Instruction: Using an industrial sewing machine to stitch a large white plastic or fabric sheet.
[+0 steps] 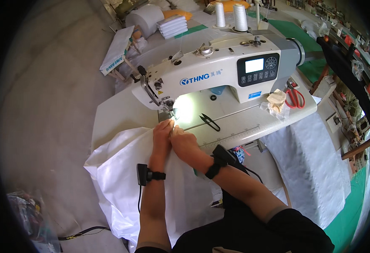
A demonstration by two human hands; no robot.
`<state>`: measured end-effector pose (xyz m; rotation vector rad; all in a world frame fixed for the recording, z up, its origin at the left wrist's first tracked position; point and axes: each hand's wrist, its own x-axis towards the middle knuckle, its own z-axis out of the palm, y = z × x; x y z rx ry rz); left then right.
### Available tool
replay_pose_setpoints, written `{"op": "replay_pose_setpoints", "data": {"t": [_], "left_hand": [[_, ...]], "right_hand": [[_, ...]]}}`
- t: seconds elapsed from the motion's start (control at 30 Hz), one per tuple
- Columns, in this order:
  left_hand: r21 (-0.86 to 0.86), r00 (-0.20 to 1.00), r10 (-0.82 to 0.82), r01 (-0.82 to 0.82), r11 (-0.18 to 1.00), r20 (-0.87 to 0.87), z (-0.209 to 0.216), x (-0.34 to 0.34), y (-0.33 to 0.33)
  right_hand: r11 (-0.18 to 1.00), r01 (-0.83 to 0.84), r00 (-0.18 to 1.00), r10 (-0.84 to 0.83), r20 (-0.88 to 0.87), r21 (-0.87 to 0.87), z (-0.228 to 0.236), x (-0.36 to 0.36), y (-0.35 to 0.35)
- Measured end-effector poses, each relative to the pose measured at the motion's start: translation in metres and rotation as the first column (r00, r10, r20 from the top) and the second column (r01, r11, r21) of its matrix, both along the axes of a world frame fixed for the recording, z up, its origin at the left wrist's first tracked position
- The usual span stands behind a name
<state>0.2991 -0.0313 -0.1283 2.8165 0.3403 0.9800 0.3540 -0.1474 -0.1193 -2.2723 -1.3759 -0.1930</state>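
A white sewing machine [214,63] stands before me, its lamp glowing beside the needle. A large, glossy white sheet [121,168] drapes over the table's front edge and hangs down around my forearms. Just in front of the presser foot [166,110], my left hand [162,131] has its fingers closed at the sheet's upper edge. Close against it on the right, my right hand [184,141] is closed too, pinching at the same edge. The fingertips hide most of what lies between them. Black thread snips [210,122] lie on the table to the right of my hands.
Red-handled scissors [294,98] and a tan lump on clear film [276,101] lie at the table's right end. Two white thread cones [240,19] stand behind the machine. Folded white stacks [172,27] sit farther back. More white sheeting [307,164] hangs at the right.
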Motion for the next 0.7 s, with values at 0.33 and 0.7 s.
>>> {"op": "replay_pose_setpoints", "data": {"t": [0.33, 0.7], "left_hand": [[-0.052, 0.998, -0.057, 0.056, 0.997, -0.017, -0.008, 0.009, 0.025], [-0.116, 0.996, -0.081, 0.084, 0.99, 0.026, -0.003, 0.011, 0.032]], "right_hand": [[1.0, 0.01, 1.0, -0.01, -0.018, -0.011, -0.003, 0.0, 0.006], [0.996, 0.072, 0.997, -0.07, 0.037, -0.048, -0.008, -0.002, 0.017]]}}
